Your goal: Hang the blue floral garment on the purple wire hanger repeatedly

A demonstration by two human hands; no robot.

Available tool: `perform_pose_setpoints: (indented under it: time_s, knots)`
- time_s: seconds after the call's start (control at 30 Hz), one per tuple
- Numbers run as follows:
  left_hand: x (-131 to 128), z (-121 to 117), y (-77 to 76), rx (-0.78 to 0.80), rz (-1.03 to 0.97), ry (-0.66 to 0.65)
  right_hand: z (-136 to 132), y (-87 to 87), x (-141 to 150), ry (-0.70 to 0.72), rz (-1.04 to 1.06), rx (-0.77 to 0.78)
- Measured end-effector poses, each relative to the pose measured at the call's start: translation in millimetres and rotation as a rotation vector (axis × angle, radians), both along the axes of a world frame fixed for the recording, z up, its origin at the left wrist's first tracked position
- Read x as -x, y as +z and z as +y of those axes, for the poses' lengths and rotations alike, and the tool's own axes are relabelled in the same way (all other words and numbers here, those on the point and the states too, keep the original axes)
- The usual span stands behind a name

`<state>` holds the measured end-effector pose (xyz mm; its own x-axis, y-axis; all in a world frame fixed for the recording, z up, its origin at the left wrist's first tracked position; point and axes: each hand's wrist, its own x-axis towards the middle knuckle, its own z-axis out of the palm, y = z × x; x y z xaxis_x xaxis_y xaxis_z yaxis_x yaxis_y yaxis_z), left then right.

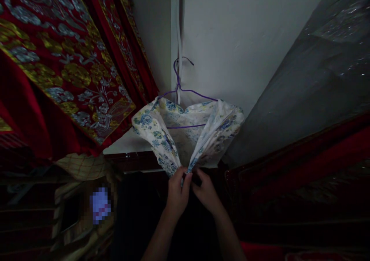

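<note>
Floral top (187, 141) on hgr (179, 85), red cloth (78, 70) L (embroid.), plastic (312, 68) R

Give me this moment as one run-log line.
left hand: pinching floral garment at front opening | right hand: beside left, contact unclear | floral garment: on purple hanger, open above hands

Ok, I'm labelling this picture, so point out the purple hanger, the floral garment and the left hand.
Purple hanger (179, 85), head view: twisted neck.
Floral garment (187, 138), head view: inside back.
Left hand (177, 188), head view: back of hand.
</note>
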<state>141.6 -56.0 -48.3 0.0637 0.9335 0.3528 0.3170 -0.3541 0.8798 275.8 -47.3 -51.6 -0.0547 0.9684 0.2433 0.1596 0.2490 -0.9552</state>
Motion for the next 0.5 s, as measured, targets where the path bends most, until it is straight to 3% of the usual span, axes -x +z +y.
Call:
perform_pose_setpoints:
  time_s: [0.1,0.23,0.5]
  knots:
    - [-3,-3,2.6,-0.169,-0.048,0.042,6,5.5,1,0.144,-0.088,-0.039]
    - [3,1,9.4,-0.346,-0.058,0.11,5,15.1,3,0.133,-0.038,-0.046]
    - [4,6,9.3,-0.286,-0.059,0.135,1,3.9,0,0.087,0.01,0.016]
